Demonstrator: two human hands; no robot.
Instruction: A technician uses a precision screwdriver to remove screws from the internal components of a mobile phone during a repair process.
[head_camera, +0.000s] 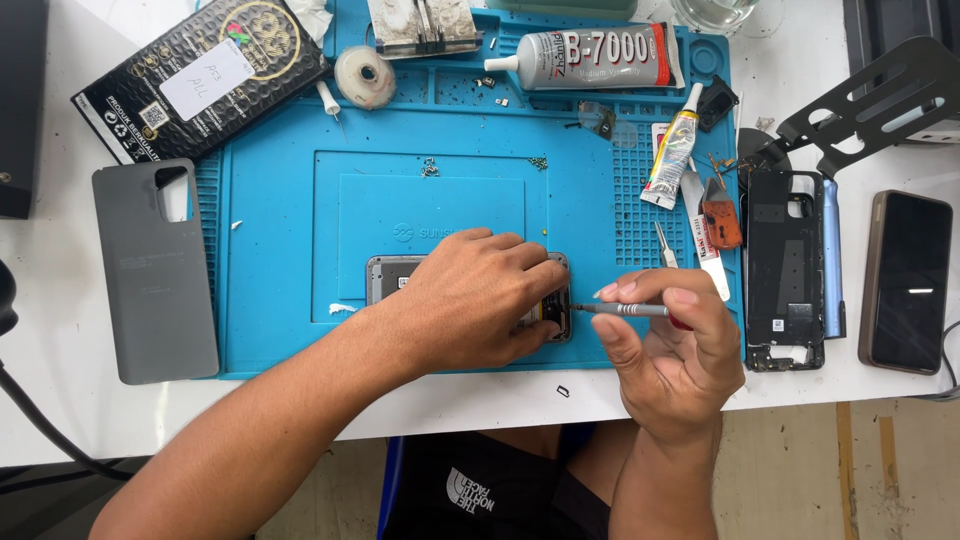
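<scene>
Both arms are bare, with no sleeves, rings or watch. The left hand (480, 300) and right hand (670, 350) have short, neat nails. Below them shows dark clothing (500, 490) with a small white mark.

Phone repair workbench

A blue silicone repair mat (280, 200) covers a white table (60, 400); far on it lie glue tubes (590, 58), loose tiny screws (430, 168), and at right a stripped phone frame (785, 270) and another phone (905, 280).

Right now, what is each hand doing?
Left hand: closed down over the opened phone, pinning it to the blue mat.
Right hand: closed on a small screwdriver.
</scene>
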